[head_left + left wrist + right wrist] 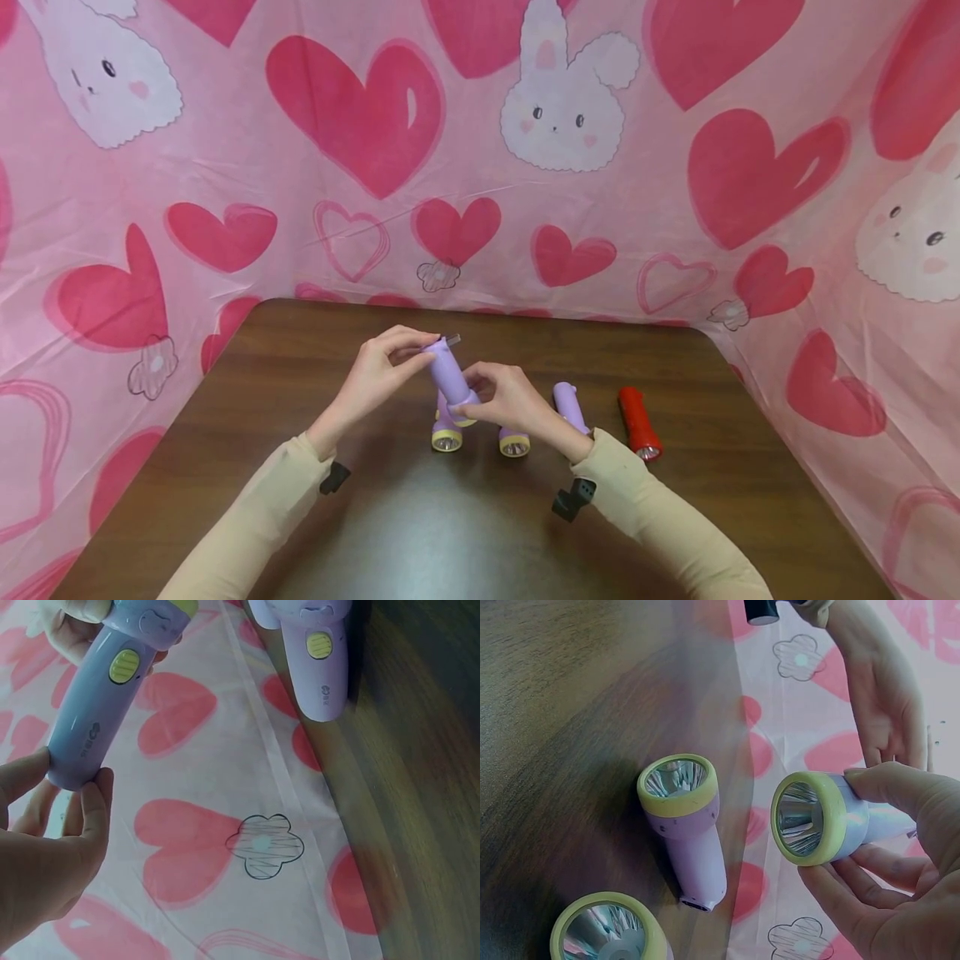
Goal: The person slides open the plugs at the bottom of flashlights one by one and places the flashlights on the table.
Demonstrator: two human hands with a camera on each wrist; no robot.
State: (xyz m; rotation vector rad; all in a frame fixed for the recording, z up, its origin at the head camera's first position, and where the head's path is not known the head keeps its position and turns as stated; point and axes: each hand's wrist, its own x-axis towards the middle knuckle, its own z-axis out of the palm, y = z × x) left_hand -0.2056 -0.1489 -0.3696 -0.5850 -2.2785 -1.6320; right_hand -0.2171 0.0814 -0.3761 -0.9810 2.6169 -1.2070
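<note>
- Head view: lilac plastic flashlight with yellow lens ring is held in the air above the dark brown wooden table. Left hand pinches its tail end, right hand is curled round the head end. Two more lilac flashlights lie on the table just under the held one, a third lies to its right, and a red plastic flashlight farther right.
- Left wrist view: left fingertips clamp only the rounded tail of the held flashlight. The hold looks thin, so it could slip there.
- Right wrist view: right fingers wrap behind the lens ring. Risk: if dropped, it falls onto the flashlight lying beneath and may send it rolling.
</note>
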